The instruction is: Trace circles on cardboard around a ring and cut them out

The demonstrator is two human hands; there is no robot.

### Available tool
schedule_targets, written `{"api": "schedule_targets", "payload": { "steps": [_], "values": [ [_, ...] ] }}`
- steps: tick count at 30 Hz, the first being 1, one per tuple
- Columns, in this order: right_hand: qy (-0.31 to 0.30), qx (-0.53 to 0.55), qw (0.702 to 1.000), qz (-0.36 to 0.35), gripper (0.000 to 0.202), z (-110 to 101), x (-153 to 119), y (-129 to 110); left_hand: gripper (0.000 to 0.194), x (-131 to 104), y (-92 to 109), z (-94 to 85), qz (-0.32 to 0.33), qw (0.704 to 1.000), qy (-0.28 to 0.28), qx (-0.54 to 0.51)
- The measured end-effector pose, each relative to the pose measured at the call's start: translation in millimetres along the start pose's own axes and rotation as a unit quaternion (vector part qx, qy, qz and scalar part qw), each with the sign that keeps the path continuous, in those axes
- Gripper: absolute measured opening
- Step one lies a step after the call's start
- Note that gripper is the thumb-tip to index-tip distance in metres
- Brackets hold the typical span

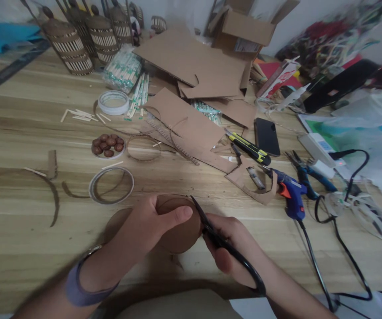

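Note:
My left hand grips a round piece of brown cardboard, the thumb lying across its face. A curved line shows near the disc's upper edge. In my right hand is a pair of black-handled scissors, its blades pointing up and left at the disc's right edge. Whether the blades are parted I cannot tell. Another brown round shape lies on the table, partly hidden behind my left wrist. Just beyond my left hand is a white-edged ring with a brown strip inside.
A blue glue gun with its cord, pliers, a yellow-black utility knife and a phone lie to the right. Cardboard sheets fill the back. Brown balls sit at left; stick-sided lanterns stand back left.

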State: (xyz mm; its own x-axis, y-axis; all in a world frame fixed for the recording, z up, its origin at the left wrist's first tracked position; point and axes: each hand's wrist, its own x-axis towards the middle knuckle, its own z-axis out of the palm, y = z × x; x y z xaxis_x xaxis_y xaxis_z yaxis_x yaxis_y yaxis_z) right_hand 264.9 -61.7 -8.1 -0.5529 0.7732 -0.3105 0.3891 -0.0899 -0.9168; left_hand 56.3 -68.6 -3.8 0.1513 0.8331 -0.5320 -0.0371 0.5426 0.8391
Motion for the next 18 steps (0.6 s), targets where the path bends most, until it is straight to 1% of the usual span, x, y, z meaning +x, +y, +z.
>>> {"api": "schedule_targets", "payload": {
  "steps": [1, 3, 7, 9, 13, 16, 18],
  "values": [
    [-0.003, -0.001, 1.0, -0.001, 0.084, 0.1, 0.1, -0.3, 0.034, 0.1, -0.2, 0.7, 0.002, 1.0, -0.002, -0.012],
    [-0.009, 0.001, 1.0, -0.024, 0.082, 0.4, 0.5, 2.4, 0.031, -0.1, -0.4, 1.9, 0.007, 1.0, -0.001, -0.022],
    [-0.017, 0.01, 0.997, -0.072, 0.079, 1.8, 0.7, 13.5, 0.029, -0.5, -0.9, 2.7, 0.002, 1.0, 0.023, -0.018],
    [-0.015, 0.005, 0.997, -0.076, 0.079, 2.8, 0.2, 17.0, 0.029, 0.0, -1.4, 2.7, 0.004, 0.999, 0.026, -0.024],
    [-0.007, -0.015, 0.997, -0.078, 0.084, 4.2, -1.1, 18.1, 0.027, 1.6, -2.9, 2.5, 0.009, 0.999, -0.002, -0.035],
    [-0.004, -0.023, 0.997, -0.072, 0.086, 4.7, -1.3, 16.8, 0.031, 1.5, -4.8, 2.5, -0.003, 0.999, 0.019, -0.031],
    [-0.005, -0.019, 0.997, -0.076, 0.083, 4.7, -1.0, 15.4, 0.034, 1.1, -6.1, 2.4, -0.01, 0.999, 0.039, -0.025]
  ]
}}
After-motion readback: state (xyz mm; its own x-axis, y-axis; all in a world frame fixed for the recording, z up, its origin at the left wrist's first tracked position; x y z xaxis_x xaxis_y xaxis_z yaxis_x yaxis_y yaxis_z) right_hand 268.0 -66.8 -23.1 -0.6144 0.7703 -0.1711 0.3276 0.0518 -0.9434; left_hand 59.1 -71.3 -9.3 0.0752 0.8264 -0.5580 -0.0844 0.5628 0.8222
